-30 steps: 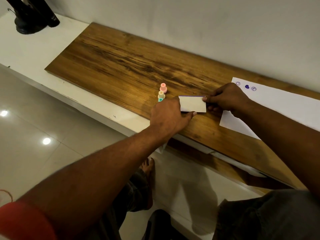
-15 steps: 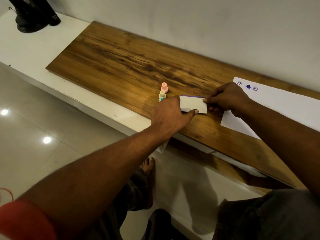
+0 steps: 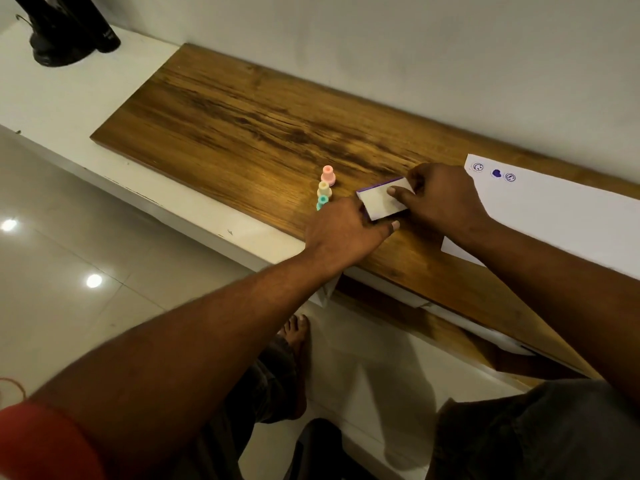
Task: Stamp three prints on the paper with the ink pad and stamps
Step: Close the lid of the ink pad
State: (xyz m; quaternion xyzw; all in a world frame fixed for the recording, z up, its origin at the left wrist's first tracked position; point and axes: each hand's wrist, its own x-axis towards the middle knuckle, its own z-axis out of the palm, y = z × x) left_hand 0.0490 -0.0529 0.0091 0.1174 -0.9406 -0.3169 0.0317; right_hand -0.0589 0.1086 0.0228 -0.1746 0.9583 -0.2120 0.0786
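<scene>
I see a wooden worktop (image 3: 242,126) set against a pale wall (image 3: 381,46), on a white ledge (image 3: 69,109) with glossy floor tiles (image 3: 69,271) below. Most of the wood toward its left end is bare, giving plenty of open room. Near the front edge, my left hand (image 3: 343,230) and right hand (image 3: 440,199) both grip the pad (image 3: 382,199), which sits tilted, its purple rim showing along the far side. Left fingers hold its near-left corner; the right thumb presses on top. Just left of it stand three stamps in a row: pink (image 3: 328,174), cream (image 3: 324,189), teal (image 3: 322,201). The paper (image 3: 571,209) lies toward the right end, reaching the wall, with three purple prints (image 3: 496,173) at its far-left corner. A black object (image 3: 65,29) stands at the ledge's far-left corner
</scene>
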